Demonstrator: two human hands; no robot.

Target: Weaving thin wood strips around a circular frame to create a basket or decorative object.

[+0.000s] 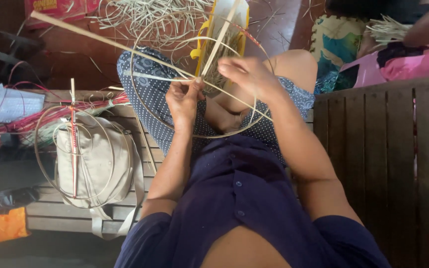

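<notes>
My left hand [183, 99] pinches the crossing point of thin pale cane strips [100, 38] and a round cane hoop [140, 99] held over my lap. My right hand [250, 74] hovers beside it with fingers curled, fingertips touching a strip near the same crossing. One long flat strip runs from the crossing up to the top left; another [221, 37] rises toward the top centre. The hoop circles around both hands, above my dotted blue skirt [140, 69].
A beige bag [95, 164] with cane loops and a red-wrapped stick [73, 139] lies on the wooden bench [55, 211] at left. Red strands [6, 124], loose cane [150, 17], a yellow object [205, 37]. Another person in pink [413, 59] sits top right; slatted wood [388, 164] at right.
</notes>
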